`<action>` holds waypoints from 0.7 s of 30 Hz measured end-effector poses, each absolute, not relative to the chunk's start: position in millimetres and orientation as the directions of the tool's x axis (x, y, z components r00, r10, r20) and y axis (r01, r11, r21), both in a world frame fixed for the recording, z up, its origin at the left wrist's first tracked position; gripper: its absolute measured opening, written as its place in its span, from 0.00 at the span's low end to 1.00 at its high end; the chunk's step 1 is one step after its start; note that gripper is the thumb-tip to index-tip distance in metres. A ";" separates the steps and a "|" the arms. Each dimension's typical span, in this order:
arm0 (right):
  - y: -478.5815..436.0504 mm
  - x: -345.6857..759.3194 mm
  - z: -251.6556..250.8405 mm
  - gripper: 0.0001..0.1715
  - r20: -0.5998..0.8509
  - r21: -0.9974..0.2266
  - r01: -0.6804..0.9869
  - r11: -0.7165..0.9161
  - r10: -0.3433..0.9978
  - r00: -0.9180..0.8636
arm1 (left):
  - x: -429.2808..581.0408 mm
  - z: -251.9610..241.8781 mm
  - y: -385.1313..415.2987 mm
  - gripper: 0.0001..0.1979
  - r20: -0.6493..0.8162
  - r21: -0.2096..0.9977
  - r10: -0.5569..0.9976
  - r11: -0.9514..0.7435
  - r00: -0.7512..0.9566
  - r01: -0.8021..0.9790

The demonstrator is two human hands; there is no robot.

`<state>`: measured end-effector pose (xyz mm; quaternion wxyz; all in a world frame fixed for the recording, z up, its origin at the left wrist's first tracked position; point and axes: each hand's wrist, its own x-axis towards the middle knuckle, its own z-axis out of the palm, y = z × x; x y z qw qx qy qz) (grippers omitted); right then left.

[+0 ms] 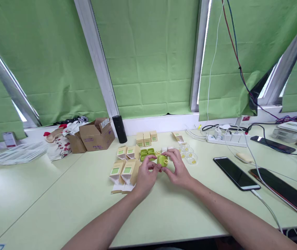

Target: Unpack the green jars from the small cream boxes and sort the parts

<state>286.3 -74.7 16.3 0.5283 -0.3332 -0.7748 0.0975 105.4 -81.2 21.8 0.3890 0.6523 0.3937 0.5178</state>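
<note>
Both hands hold a small rounded green container [162,160] with a pale yellow ring on its right side, just above the table. The fingers and thumb of my left hand [148,172] are closed on its left side. My right hand [176,167] grips it from the right, fingertips at its top and lower edge. Behind my left hand sit several green square containers [147,152], partly hidden by it. Small yellow pieces [157,153] lie beside them. Several clear plastic cups [190,155] with yellow spots stand just right of my right hand.
Open beige boxes [127,170] with green labels stand at left; smaller beige boxes [146,139] stand behind. A black bottle [119,129] and cardboard box [97,135] are farther back. Phones [236,173], cables and a white power strip [226,139] occupy the right side.
</note>
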 end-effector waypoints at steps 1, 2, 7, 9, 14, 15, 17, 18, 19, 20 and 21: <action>-74.6 286.5 16.1 0.27 0.753 -0.508 0.406 0.759 0.621 -0.218 | 105.6 22.3 -81.8 0.21 0.371 0.914 0.916 -0.389 0.152 0.115; -74.6 286.8 15.9 0.27 0.753 -0.512 0.401 0.759 0.622 -0.216 | 106.0 22.9 -82.4 0.21 0.373 0.912 0.916 -0.391 0.147 0.122; -74.2 287.9 16.4 0.27 0.750 -0.529 0.390 0.754 0.630 -0.202 | 107.1 24.4 -83.6 0.19 0.379 0.905 0.916 -0.396 0.128 0.153; -73.8 288.2 16.4 0.26 0.749 -0.534 0.383 0.754 0.631 -0.200 | 107.1 23.7 -83.0 0.17 0.378 0.906 0.916 -0.396 0.135 0.150; -72.6 288.0 15.4 0.25 0.748 -0.535 0.373 0.758 0.630 -0.208 | 106.9 21.2 -81.9 0.15 0.373 0.907 0.913 -0.396 0.164 0.141; -72.4 287.9 15.1 0.25 0.749 -0.534 0.368 0.761 0.628 -0.212 | 106.9 21.1 -82.1 0.14 0.375 0.906 0.911 -0.399 0.170 0.144; -72.1 287.6 14.6 0.25 0.752 -0.532 0.354 0.769 0.621 -0.219 | 107.0 21.3 -82.8 0.14 0.387 0.898 0.904 -0.414 0.181 0.150; -72.0 287.5 14.4 0.25 0.753 -0.532 0.348 0.772 0.619 -0.222 | 106.9 21.7 -83.2 0.14 0.394 0.893 0.900 -0.423 0.184 0.154; -71.9 287.5 14.1 0.25 0.752 -0.534 0.343 0.772 0.620 -0.224 | 106.9 22.1 -83.6 0.13 0.402 0.888 0.896 -0.431 0.187 0.160; -71.9 287.5 13.9 0.25 0.749 -0.539 0.341 0.770 0.623 -0.225 | 106.7 22.4 -83.9 0.13 0.409 0.882 0.893 -0.440 0.188 0.167; -71.9 287.5 13.8 0.25 0.743 -0.545 0.340 0.767 0.629 -0.227 | 106.5 22.7 -84.2 0.13 0.416 0.877 0.890 -0.447 0.189 0.177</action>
